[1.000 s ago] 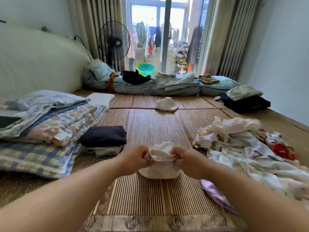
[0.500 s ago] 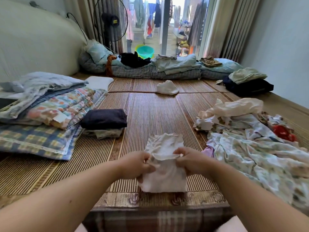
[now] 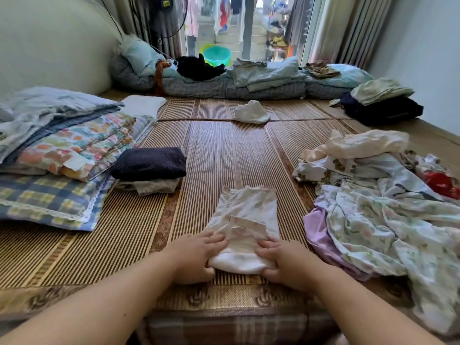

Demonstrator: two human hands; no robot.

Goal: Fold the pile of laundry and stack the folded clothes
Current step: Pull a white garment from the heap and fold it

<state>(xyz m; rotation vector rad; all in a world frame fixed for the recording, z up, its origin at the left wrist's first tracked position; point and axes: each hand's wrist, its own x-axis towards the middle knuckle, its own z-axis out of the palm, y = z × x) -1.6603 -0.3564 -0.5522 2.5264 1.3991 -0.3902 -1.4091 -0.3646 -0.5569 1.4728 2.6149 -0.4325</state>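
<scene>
Left hand [image 3: 196,257] and right hand [image 3: 286,263] pinched garment [image 3: 246,217] near end, mid-fold; stack [image 3: 149,168] looked two deep, pile [image 3: 373,215] mostly left.

White garment [image 3: 245,220]: came down from mid-air, spread flat on mat [image 3: 211,158].
Left hand [image 3: 196,257], right hand [image 3: 283,262]: lowered with it, gripped near hem.

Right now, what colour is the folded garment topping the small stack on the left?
The folded garment is dark navy, faintly speckled; the head view shows it.
</scene>
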